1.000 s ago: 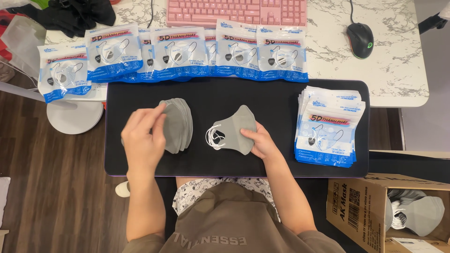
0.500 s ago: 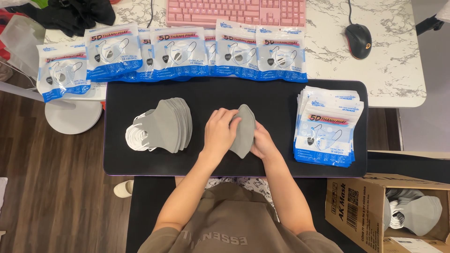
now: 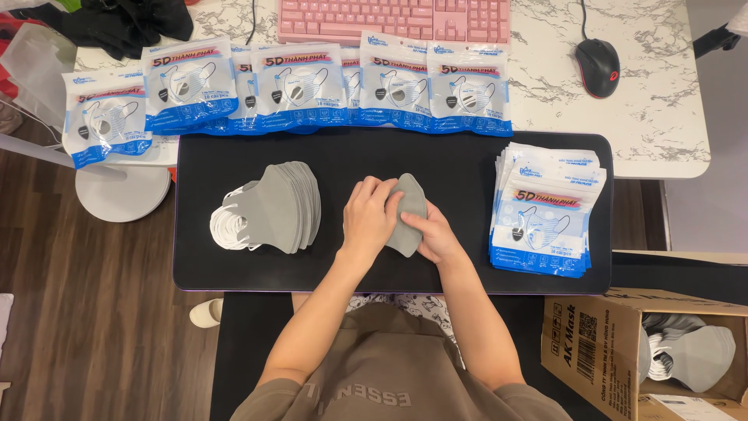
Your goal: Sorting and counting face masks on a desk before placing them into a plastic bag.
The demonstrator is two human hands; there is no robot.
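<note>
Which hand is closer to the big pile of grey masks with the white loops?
Left. The left hand lies just right of the grey mask pile, apart from it. The right hand sits farther right, beyond the single folded grey mask both hands hold.

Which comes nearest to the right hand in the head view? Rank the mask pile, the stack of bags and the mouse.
From the right hand:
1. Stack of bags, just to its right.
2. Mask pile, left, past the left hand.
3. Mouse, far upper right on the marble table.
</note>
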